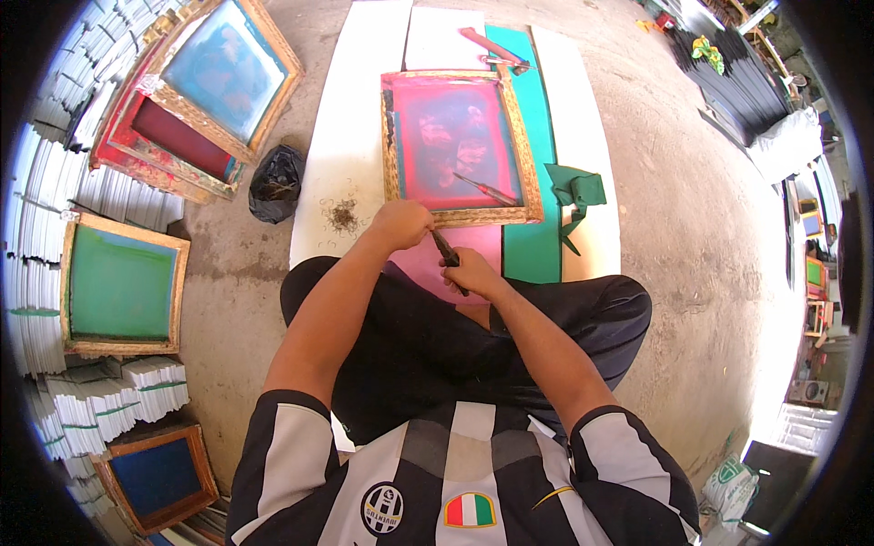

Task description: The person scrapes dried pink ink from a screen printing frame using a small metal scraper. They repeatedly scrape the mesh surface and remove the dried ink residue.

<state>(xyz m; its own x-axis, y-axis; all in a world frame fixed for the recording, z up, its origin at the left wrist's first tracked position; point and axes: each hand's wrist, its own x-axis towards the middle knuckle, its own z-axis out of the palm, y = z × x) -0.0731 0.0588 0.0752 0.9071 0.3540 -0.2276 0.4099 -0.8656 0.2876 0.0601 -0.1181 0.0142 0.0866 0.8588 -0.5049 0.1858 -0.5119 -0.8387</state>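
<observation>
In front of me lies a wood-edged printing screen [530, 173] with pink and blue stained mesh. My left hand [403, 225] is closed over its near left corner. My right hand [472, 271] grips a dark, long-handled tool that looks like pliers [442, 244], its tip against the near edge of the screen beside my left fingers. A screwdriver [494, 191] with a reddish handle rests on the mesh. To the left of the screen is a little heap of thin, dark bits [343, 217], some scattered around it.
White boards [350, 118] and a green strip [528, 253] lie under the work. Hand tools [499, 53] lie beyond the screen, a dark green cloth [577, 187] to its right. A black plastic bag [276, 185], more screens [123, 282] and stacked white sheets [35, 273] stand left.
</observation>
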